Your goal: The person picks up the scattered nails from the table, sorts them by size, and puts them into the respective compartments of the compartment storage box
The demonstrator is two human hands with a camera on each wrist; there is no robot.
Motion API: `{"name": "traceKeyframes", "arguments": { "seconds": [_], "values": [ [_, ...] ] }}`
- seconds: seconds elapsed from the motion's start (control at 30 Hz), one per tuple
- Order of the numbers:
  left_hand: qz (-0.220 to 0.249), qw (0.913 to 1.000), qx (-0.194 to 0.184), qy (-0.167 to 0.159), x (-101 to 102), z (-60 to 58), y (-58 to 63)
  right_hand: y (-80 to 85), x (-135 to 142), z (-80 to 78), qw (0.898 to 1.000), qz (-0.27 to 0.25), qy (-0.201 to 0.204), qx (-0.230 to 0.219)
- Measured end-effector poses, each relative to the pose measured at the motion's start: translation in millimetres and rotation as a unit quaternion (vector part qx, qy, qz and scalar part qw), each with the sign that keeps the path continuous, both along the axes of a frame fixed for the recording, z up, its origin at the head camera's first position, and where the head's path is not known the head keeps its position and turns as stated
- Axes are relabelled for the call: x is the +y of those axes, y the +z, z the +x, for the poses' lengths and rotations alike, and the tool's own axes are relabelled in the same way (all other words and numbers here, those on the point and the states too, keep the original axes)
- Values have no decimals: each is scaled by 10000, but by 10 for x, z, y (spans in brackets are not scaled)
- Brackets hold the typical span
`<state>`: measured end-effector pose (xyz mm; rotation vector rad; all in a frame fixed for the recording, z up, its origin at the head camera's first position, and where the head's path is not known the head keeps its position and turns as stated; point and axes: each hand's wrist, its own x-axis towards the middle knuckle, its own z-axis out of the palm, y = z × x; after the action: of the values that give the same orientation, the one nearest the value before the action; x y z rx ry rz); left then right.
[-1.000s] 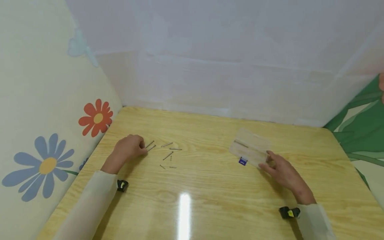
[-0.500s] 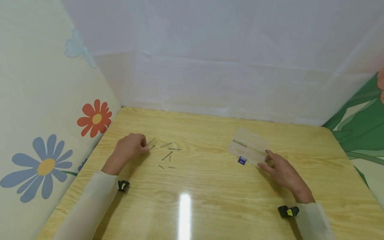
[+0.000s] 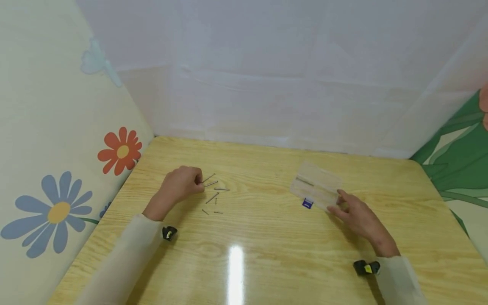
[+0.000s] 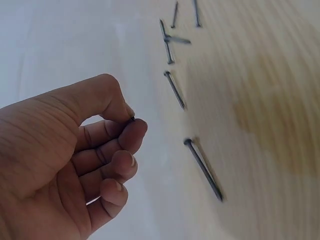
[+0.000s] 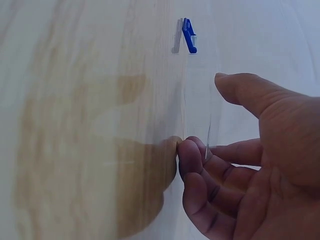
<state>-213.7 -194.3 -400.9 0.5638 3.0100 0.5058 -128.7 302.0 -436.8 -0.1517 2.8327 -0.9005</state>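
Note:
My left hand hovers at the left edge of several loose nails scattered on the wooden table. It pinches one nail between thumb and forefinger; the left wrist view shows only the nail's end at my left hand's fingertips, and other nails lying beyond. My right hand holds the near edge of a clear plastic box with a blue latch. In the right wrist view the right hand's curled fingers meet the box's transparent edge below the blue latch.
White sheeting walls the far side of the table. A flowered panel stands along the left edge and a green leafy one on the right. Bare glossy tabletop lies between my hands and toward the near edge.
My left hand has shifted right and slightly away from me, with a nail now sticking out from its fingertips. The right hand and the clear box have stayed put.

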Motion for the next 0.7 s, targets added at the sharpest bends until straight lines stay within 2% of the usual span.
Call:
{"name": "traceKeyframes", "arguments": {
  "seconds": [0.23,0.43,0.53,0.7],
  "values": [
    [153,9995,-113,-270,260,-46,-19,-2,1,-4,9999,-104,31,15],
    [7,9977,-260,-618,613,-65,-103,-19,-6,0,9998,-177,31,-49],
    [-82,9960,-173,-873,819,-95,-144,-22,-10,6,9999,-113,4,-35],
    [-62,9930,128,-1173,1124,-166,-146,-7,-2,0,10000,-48,-78,-36]
  ]
}}
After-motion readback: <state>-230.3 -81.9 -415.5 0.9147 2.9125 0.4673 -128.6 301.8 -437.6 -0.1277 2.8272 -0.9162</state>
